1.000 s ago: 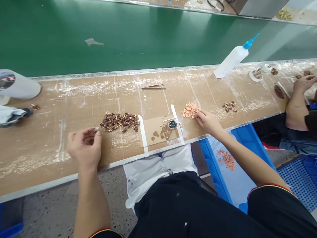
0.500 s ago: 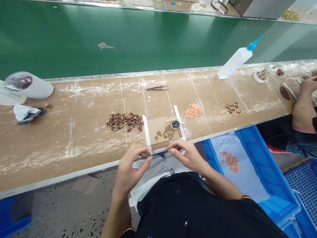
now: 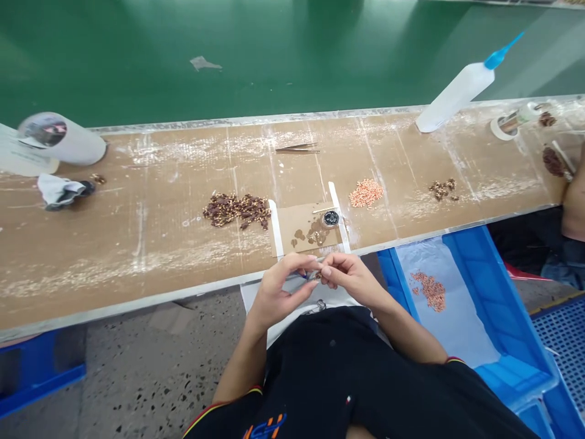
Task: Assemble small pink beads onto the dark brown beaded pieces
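Observation:
My left hand (image 3: pixel 282 291) and my right hand (image 3: pixel 351 278) meet at the table's front edge, fingertips touching or nearly so. Between their pinched fingertips is a small brown-and-gold piece (image 3: pixel 319 276), mostly covered by the fingers. Just beyond lies a cardboard pad (image 3: pixel 290 219) with wet brown stains, flanked by white strips. On it stand a small round pot of dark liquid (image 3: pixel 331 218) and a thin stick (image 3: pixel 323 210). A heap of dark brown and gold pieces (image 3: pixel 237 210) lies left of the pad, and a heap of small orange-pink pieces (image 3: pixel 366 193) to its right.
Tweezers (image 3: pixel 298 149) lie farther back. A white bottle with a blue nozzle (image 3: pixel 457 97) stands back right, near a small brown pile (image 3: pixel 443 189). White containers (image 3: pixel 75 143) and a crumpled cloth (image 3: pixel 61 190) are at left. A blue crate (image 3: pixel 475 268) sits below right; another person's arm (image 3: pixel 574 201) is at far right.
My hands were apart; now they have come together, the left hand moving right to the right hand's fingertips with the small piece. The camera view has also shifted slightly.

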A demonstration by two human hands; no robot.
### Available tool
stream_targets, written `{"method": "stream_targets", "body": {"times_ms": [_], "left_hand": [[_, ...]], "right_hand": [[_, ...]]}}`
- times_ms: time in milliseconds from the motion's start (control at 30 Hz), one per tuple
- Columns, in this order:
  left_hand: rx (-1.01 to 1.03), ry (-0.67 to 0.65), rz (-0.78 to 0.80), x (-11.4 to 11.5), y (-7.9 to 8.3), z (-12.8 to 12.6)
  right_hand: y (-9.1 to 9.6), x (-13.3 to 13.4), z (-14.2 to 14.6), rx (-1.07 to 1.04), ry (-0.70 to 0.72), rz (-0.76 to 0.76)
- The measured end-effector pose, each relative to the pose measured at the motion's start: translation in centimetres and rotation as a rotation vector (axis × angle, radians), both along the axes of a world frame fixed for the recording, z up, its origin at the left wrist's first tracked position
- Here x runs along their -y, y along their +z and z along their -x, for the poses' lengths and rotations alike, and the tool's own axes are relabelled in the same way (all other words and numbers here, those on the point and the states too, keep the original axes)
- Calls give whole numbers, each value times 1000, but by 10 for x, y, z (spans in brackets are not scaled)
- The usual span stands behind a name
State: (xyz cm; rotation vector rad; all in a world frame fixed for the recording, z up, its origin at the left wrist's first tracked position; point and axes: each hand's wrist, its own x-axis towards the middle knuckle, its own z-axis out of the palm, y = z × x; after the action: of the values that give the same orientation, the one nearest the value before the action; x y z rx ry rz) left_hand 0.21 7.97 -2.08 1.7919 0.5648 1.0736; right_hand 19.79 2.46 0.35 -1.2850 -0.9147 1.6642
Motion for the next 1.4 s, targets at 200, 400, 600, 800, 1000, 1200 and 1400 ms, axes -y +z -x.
{"method": "stream_targets", "body": {"times_ms": [200,400,600,800,1000,1200,1400], "left_hand": [[101,0,267,1,-15,-8],[219,58,339,7,-18,-17],[242,113,367,11,-18,-22],[258,117,535,22,-4,-22],[131,-55,905,13,10,-10],[47,-273,1002,-5,10,6],[199,-101,1022,-7,-5,1]], "right_hand": [[0,0,0,28,-36,0],[0,0,2,28,-46,-5],[1,2,0,58,-54,-26],[0,9,1,251,-98,-194],[-1,14,-8,648,104,-663],[4,8,-1,769,214,-861],[-5,-3,-34,943,16,-700]]}}
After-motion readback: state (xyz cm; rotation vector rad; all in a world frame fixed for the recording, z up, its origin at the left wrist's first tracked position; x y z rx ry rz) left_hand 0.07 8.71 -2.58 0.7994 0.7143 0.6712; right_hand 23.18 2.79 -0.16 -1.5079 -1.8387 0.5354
